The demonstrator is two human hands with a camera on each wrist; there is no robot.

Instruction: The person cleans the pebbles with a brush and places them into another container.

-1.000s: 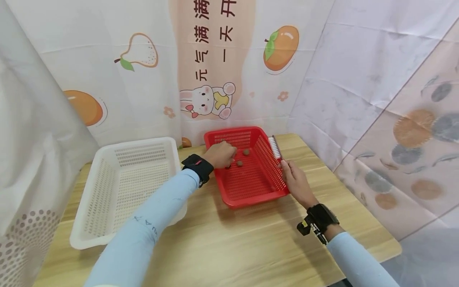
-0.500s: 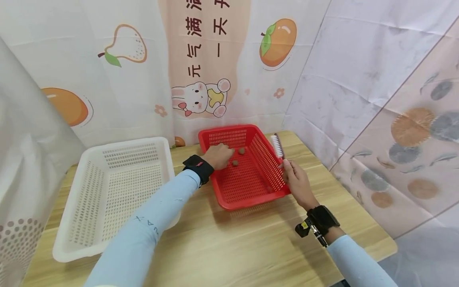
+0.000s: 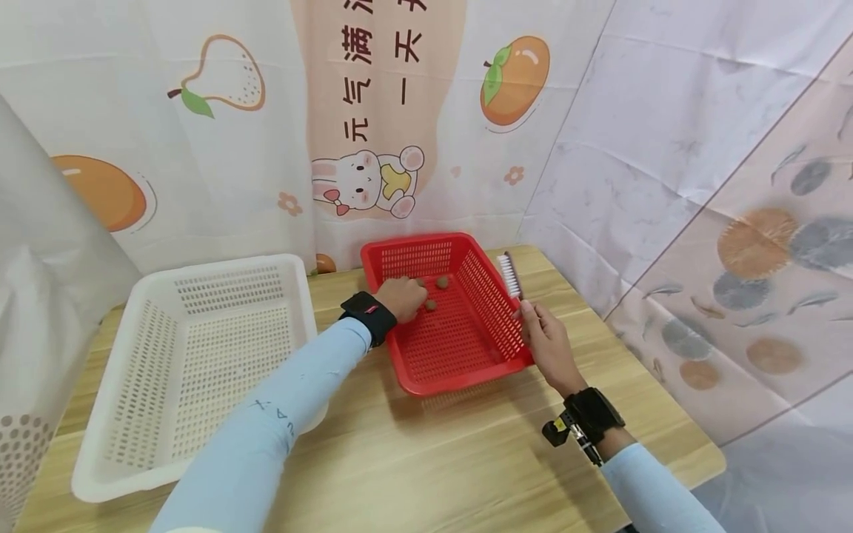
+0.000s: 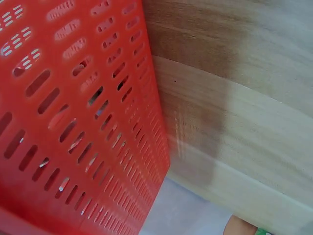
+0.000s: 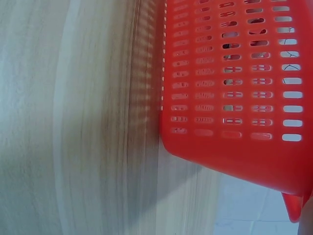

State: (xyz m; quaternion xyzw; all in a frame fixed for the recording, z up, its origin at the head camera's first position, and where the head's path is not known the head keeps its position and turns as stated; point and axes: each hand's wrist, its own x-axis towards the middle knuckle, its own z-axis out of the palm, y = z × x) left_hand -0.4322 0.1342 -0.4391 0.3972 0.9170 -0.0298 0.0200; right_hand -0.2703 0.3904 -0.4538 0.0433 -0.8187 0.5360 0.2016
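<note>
A red plastic basket (image 3: 460, 385) with slotted walls sits on the wooden table. My left hand (image 3: 402, 297) reaches over its left rim. Those fingertips point down into the basket and are hidden, so I cannot tell whether they hold anything. Close by on the basket floor lie small brown round lumps, one brown lump (image 3: 430, 305) nearer and another brown lump (image 3: 443, 282) farther back. At the basket's right rim my right hand (image 3: 548, 342) grips the handle of a brush (image 3: 509, 277); its white bristles face left. Both wrist views mostly show the basket's outer walls.
A larger white basket (image 3: 303, 296) stands on the left of the table, partly behind the left forearm. The wooden table (image 3: 426, 459) extends in front of both baskets. A printed curtain (image 3: 266, 185) hangs behind, another cloth (image 3: 600, 170) at the right.
The head view has shifted, so the baskets appear farther left. My left hand stays in the red basket with slight movement. The brush remains in my right hand by the right rim.
</note>
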